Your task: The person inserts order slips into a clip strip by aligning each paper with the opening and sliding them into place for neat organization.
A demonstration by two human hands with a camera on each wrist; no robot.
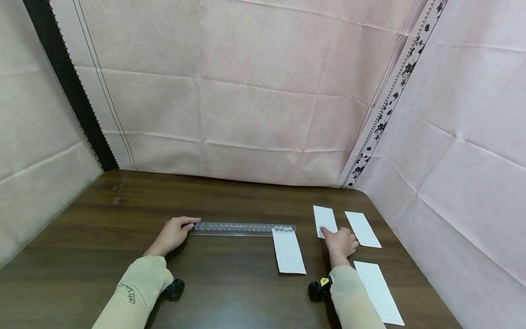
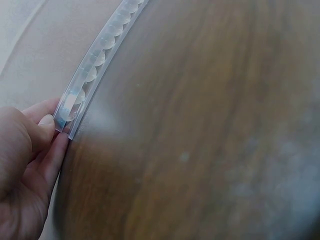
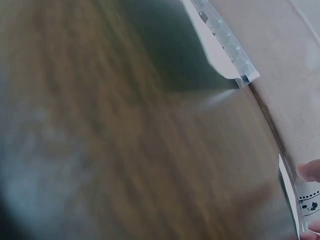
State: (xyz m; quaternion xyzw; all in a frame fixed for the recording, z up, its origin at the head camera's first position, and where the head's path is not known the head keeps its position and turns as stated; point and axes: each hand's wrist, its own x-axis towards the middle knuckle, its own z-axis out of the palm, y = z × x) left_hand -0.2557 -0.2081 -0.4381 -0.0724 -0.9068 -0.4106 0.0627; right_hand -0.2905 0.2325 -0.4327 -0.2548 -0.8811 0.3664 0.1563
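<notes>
A long clear plastic rail (image 1: 234,229) with a row of round transparent pieces inside is held level above the table in the head view. My left hand (image 1: 174,235) pinches its left end between thumb and fingers; in the left wrist view the thumb (image 2: 45,126) presses near the tip. From the rail's right end hangs a white paper slip (image 1: 289,252), its top edge tucked under the round pieces. My right hand (image 1: 341,242) is at another white slip (image 1: 324,218), thumb over its lower part. In the right wrist view the fingertips are spread, and contact is unclear.
Two more white slips lie on the right of the brown table (image 1: 230,292): one slip (image 1: 363,230) farther back, a lined slip (image 1: 379,292) nearer. Pale cloth (image 1: 246,91) walls the back and both sides. Black wrist cameras sit at both sleeves.
</notes>
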